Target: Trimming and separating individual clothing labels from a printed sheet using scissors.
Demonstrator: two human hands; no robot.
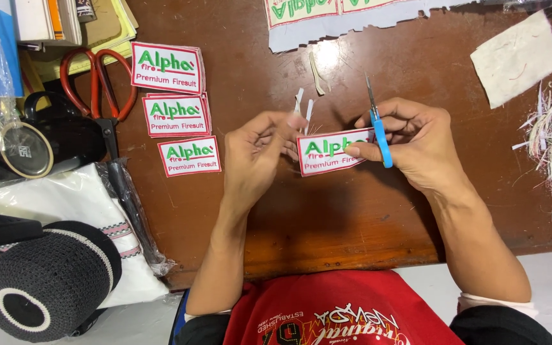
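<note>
Two hands meet over the brown table (327, 217): the left hand (253, 156) pinches one end of a white embroidered patch (330, 152), keeping it taut, while the right hand (416, 144) grips the other end along with small blue scissors (378, 131), blades pointing away.

Red-handled shears (99, 86) beside three stacked patches (176, 114), black cap (49, 278)
</note>
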